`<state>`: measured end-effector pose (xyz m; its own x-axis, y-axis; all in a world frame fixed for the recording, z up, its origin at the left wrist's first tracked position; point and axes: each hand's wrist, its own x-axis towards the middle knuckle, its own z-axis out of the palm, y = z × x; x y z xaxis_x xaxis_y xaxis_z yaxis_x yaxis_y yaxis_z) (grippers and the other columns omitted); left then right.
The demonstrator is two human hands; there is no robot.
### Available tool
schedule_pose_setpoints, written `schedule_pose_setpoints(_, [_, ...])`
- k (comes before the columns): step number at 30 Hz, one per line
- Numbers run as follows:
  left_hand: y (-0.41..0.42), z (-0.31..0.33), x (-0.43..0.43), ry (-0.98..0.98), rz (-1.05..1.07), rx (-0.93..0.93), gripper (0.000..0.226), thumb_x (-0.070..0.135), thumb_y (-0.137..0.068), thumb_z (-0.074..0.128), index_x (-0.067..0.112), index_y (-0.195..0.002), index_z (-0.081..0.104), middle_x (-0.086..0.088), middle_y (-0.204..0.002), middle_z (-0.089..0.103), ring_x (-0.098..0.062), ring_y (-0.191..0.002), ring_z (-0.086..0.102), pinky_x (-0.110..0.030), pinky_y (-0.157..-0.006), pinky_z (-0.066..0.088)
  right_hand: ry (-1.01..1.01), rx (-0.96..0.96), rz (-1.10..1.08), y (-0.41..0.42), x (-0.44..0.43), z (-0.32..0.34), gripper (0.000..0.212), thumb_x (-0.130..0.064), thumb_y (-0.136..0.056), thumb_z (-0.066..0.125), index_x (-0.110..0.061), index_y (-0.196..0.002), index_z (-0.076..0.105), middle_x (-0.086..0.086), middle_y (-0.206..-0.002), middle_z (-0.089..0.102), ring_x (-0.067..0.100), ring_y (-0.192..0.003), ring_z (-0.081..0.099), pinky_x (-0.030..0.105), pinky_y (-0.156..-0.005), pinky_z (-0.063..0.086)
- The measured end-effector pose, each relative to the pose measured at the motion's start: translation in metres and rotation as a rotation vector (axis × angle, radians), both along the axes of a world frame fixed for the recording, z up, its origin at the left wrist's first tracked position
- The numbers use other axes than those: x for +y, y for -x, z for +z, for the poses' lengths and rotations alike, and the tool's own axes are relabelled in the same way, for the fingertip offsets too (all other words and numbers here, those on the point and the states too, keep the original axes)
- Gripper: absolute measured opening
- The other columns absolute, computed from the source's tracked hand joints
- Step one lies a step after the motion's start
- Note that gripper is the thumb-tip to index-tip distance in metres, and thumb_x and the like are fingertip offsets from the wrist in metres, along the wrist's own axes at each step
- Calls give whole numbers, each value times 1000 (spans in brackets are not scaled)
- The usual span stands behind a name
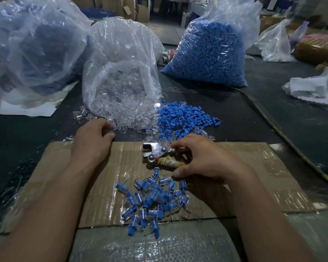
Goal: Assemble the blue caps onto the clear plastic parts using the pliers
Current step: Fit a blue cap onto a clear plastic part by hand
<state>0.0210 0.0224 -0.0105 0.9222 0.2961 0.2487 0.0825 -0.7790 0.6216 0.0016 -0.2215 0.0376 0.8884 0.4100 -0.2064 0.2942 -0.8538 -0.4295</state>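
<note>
pliers (155, 150) handles: hidden under right hand (203, 159) | left bag (32, 44) contents: blurred

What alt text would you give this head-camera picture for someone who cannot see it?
A person's right hand grips metal pliers on a taped cardboard sheet, while the left hand touches spilled clear plastic parts. Loose blue caps lie behind; finished capped pieces pile nearer.

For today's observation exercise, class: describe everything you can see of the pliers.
The pliers sit on the taped cardboard sheet, shiny metal head pointing left, jaws slightly parted. A rivet marks the pivot; one handle is wrapped in yellowish-white tape. The right hand grips the handles, hiding their ends. Capped pieces lie just nearer the person.
</note>
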Motion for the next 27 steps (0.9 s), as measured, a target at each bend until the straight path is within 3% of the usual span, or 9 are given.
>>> schedule_pose_setpoints(6, [4, 6, -7, 35, -66, -70, 11, 11, -83, 66, 9, -93, 69, -5, -93, 65, -11, -82, 51, -22, -80, 34, -33, 23, -11, 0, -1, 1, 73, -41, -67, 78, -34, -131, 45, -17, -105, 39, 4, -101, 38, 26, -81, 32])
schedule_pose_setpoints(10, [6, 10, -11, 131, -60, -98, 7, 11, -82, 66, 15, -77, 64, 5, -81, 56, -3, -71, 51, -24, -75, 37, -75, 26, -25, 0, -4, 1, 69, -40, -67, 78, -34, -128, 48, -19, -105, 42, 3, -102, 42, 25, -82, 34])
schedule_pose_setpoints(16, [14, 15, -17, 296, -57, -158, 9, 14, -82, 65, 17, -75, 61, -6, -86, 61, -20, -81, 59, -35, -77, 48, -188, 26, -60, -5, -14, 3, 45, -40, -70, 74, -40, -112, 56, -31, -94, 44, -10, -88, 43, 12, -69, 30])
schedule_pose_setpoints(20, [24, 19, -27, 501, -146, -119, 12, 13, -83, 64, 19, -74, 60, -1, -73, 61, -12, -66, 56, -25, -62, 46, -313, -162, -274, -13, -25, 4, 9, -33, -80, 67, -37, -84, 60, -24, -83, 58, -8, -79, 53, 11, -62, 35])
schedule_pose_setpoints(22, [27, 20, -32, 573, -179, -96, 12, 10, -83, 64, 16, -74, 60, -4, -70, 61, -7, -56, 56, -20, -52, 45, -280, -280, -371, -18, -30, 1, 15, -29, -83, 65, -36, -73, 58, -20, -75, 59, -3, -72, 55, 15, -60, 39])
schedule_pose_setpoints(25, [31, 23, -38, 632, -224, -90, 14, 5, -84, 61, 16, -76, 58, -7, -69, 62, 2, -50, 57, -10, -44, 43, -253, -343, -445, -23, -33, -6, 17, -27, -85, 63, -35, -71, 57, -20, -72, 57, -2, -69, 53, 17, -59, 39])
schedule_pose_setpoints(27, [34, 25, -40, 686, -241, -95, 19, 2, -85, 59, 20, -82, 59, -7, -73, 62, 4, -55, 59, -8, -44, 43, -229, -344, -463, -27, -31, -12, 8, -26, -86, 62, -31, -80, 62, -15, -80, 61, 2, -74, 55, 22, -67, 45])
